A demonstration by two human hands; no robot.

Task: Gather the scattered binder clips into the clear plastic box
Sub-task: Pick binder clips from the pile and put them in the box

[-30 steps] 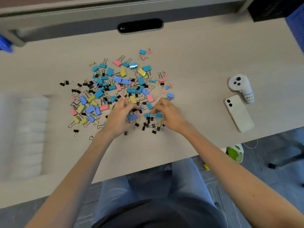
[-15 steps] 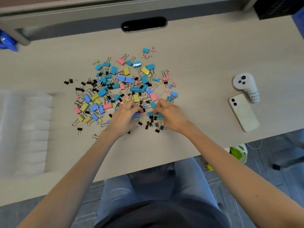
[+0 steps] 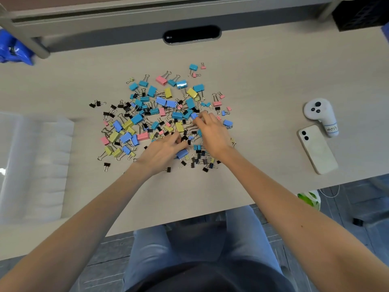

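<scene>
Left of the multicoloured metal binder clips [image 3: 160,114] sits the clear plastic box [image 3: 35,165]; left hand [image 3: 162,151] nearer, curled on blue clip; right hand [image 3: 211,133] pinching among clips.

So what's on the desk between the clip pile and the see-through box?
Nothing: in the head view, the desk between the binder clips and the clear plastic box is bare wood; the nearest strays are small black clips.
</scene>
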